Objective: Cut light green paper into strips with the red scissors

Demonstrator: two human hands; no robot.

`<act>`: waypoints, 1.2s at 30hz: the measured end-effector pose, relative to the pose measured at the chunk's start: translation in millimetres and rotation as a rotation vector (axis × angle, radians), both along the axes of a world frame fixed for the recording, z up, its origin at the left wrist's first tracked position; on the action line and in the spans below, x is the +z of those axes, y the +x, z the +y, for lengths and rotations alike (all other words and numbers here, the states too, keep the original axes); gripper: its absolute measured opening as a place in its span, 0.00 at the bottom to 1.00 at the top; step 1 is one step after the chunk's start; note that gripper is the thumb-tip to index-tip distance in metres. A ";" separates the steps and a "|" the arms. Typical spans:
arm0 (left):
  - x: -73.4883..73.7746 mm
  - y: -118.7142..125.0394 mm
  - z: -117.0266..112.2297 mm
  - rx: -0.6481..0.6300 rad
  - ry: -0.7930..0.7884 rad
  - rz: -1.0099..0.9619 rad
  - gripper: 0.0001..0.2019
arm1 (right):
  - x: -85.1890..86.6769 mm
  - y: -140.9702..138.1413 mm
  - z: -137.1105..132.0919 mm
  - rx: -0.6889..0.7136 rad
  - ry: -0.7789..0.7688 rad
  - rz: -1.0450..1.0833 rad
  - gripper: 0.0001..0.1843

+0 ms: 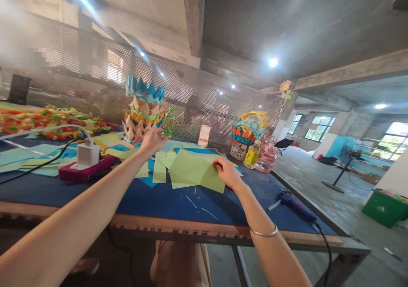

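Note:
My left hand (152, 141) reaches out over the table, fingers loosely apart with nothing visible in them. It is in front of a stack of folded paper petal rings (145, 108) in blue, yellow and peach, close to a green plastic bottle (169, 123). My right hand (228, 173) has its fingers curled at the right part of a light green paper sheet (194, 168) and appears to pinch it. This sheet overlaps others, with blue paper (197, 150) showing behind. Narrower green paper (159, 168) lies to its left. A bracelet circles my right wrist.
A glue gun (296, 206) with a cord lies at the right. Behind it stand a yellow-labelled bottle (252, 154), a pink jug (266, 157) and a petalled paper basket (242, 136). At left are a power strip (73, 172) with a white charger (88, 154) and colourful paper pieces (47, 123).

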State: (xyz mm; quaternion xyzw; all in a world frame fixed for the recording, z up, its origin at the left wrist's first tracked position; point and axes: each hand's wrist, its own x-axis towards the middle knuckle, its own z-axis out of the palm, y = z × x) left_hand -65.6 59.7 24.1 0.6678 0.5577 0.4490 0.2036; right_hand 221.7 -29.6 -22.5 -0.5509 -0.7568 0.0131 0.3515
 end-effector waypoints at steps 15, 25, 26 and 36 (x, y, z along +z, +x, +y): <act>-2.2 44.6 -40.1 -0.844 -0.255 -0.226 0.23 | 8.5 4.1 -4.0 -0.140 0.260 0.060 0.15; -11.1 50.7 -22.1 -0.412 -0.101 -0.468 0.14 | 11.2 -3.4 -2.2 -0.043 0.308 0.503 0.33; -11.7 50.9 -22.2 -0.410 -0.104 -0.478 0.14 | 10.4 -2.9 -1.0 -0.041 0.284 0.501 0.31; -12.5 38.5 -19.7 -0.669 -0.441 -0.396 0.17 | 0.8 3.2 3.6 -0.022 0.012 0.224 0.16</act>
